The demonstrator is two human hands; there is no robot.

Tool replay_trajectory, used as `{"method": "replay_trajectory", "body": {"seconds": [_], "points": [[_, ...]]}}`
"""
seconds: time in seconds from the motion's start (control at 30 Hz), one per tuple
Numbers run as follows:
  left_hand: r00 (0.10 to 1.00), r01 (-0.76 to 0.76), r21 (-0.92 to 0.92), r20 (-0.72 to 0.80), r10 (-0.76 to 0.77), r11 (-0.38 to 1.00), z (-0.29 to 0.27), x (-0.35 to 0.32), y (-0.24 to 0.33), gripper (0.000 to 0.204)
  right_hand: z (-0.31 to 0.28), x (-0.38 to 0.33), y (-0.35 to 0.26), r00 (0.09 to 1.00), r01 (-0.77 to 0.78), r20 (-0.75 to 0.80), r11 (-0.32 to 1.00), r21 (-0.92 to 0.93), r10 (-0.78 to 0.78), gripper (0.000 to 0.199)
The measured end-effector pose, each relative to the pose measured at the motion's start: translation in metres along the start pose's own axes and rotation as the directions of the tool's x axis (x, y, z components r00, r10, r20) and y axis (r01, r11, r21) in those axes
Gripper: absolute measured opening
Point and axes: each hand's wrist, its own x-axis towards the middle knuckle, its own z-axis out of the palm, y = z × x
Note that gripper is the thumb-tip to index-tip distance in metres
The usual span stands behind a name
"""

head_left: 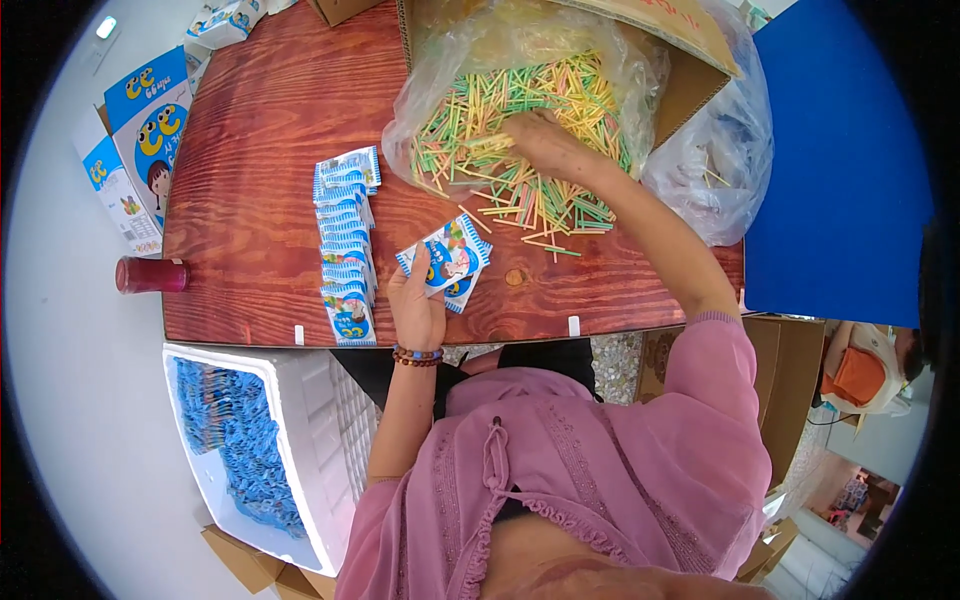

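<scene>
My left hand (415, 310) is closed on a small blue-and-white packet (450, 258), held just above the table. A second packet (460, 290) shows partly beneath it. Left of this hand, a row of overlapping packets (346, 245) of the same kind runs from the table's near edge toward the back. My right hand (548, 145) reaches into a heap of thin sticks (575, 90) in yellow, green and pink. Its fingers are closed round a few yellowish sticks (488, 146). The heap lies on a clear plastic bag (400, 130) and spills onto the wood.
An open cardboard box (690, 90) surrounds the bag at the back. Another clear bag (715, 180) lies at right. A red-capped jar (150, 275) stands at the table's left edge. Below left, a white foam box (310, 450) holds many blue packets. Printed cartons (150, 130) stand far left.
</scene>
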Motion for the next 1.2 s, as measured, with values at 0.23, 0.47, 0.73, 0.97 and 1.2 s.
{"method": "replay_trajectory", "body": {"seconds": [0.23, 0.47, 0.73, 0.97, 1.2], "points": [[1.000, 0.013, 0.001, -0.006, -0.013, 1.000, 0.000, 0.000, -0.005, 0.016, 0.009, -0.018, 0.011, 0.795, -0.085, -0.259, 0.523, 0.848, 0.549, 0.022], [0.999, 0.030, 0.016, 0.022, -0.031, 0.999, 0.000, 0.001, -0.008, 0.017, 0.017, -0.038, 0.020, 0.638, -0.296, -0.413, 0.702, 0.648, 0.650, 0.023], [0.999, 0.036, 0.028, -0.014, -0.036, 0.999, 0.002, 0.001, -0.008, 0.017, 0.022, -0.034, 0.020, 0.631, -0.276, -0.433, 0.708, 0.650, 0.644, 0.022], [0.998, 0.038, 0.030, 0.045, -0.039, 0.999, 0.006, 0.004, -0.009, 0.022, -0.011, -0.036, 0.001, 0.477, 0.244, -0.305, 0.209, 0.947, 0.825, 0.025], [0.993, 0.096, -0.024, 0.067, -0.094, 0.995, 0.037, 0.009, -0.011, 0.023, -0.021, -0.033, -0.075, 0.598, 0.673, -0.292, -0.271, 0.688, 0.746, 0.021]]}}
